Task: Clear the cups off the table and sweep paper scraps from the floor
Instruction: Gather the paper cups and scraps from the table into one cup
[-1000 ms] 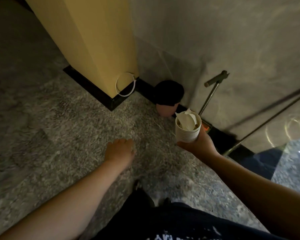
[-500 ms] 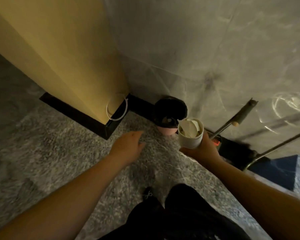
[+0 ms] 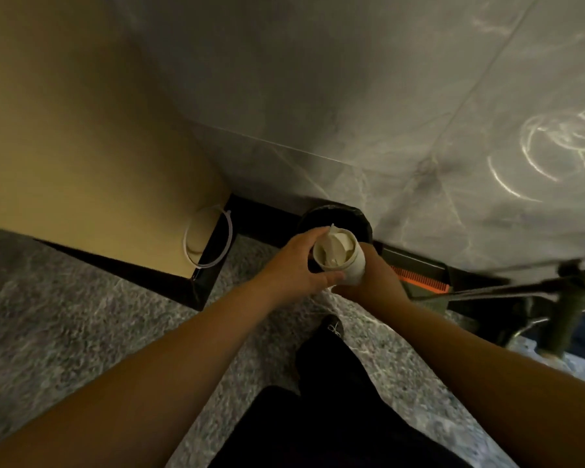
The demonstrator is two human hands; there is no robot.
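A white paper cup [image 3: 347,265] stuffed with crumpled paper is held over a small bin with a black liner [image 3: 343,214] in the corner by the wall. My right hand [image 3: 375,282] grips the cup from below and behind. My left hand [image 3: 296,268] wraps the cup's left side near the rim, thumb under it. Most of the bin is hidden behind the cup and hands.
A dustpan with an orange comb edge [image 3: 419,278] lies right of the bin against the black skirting. Long metal handles [image 3: 520,288] cross at the right. A yellow cabinet [image 3: 98,163] with a white cable loop [image 3: 208,239] stands left. Grey marbled floor [image 3: 81,325] surrounds my legs.
I have stepped closer to the corner. My left hand came over from the left and took hold of the cup, which now sits above the bin.
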